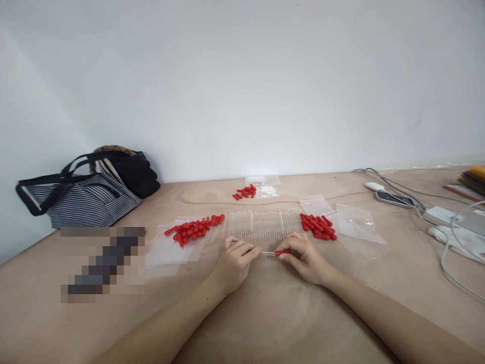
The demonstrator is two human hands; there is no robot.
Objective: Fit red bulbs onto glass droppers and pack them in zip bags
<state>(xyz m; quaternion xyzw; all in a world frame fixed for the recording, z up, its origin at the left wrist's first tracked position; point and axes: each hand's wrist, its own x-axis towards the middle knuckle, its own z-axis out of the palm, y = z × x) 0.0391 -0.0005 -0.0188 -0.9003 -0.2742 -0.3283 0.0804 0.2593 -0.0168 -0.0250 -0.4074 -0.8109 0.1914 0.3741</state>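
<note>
I wear the one camera on my head, so it looks from above and behind my own arms, forward and down across a light brown wood-grained tabletop point(246, 323). My bare left hand point(235, 260) and bare right hand point(305, 258) sit just below the centre of the frame, near the lens, with my forearms point(371, 308) running in from the bottom edge. Straight ahead, a smooth white wall point(235, 91) fills the upper half, farther off. The view is wide, reaching a navy-and-white striped fabric bag point(94, 199) at middle left and thin grey cables point(444, 265) at the right.
</note>
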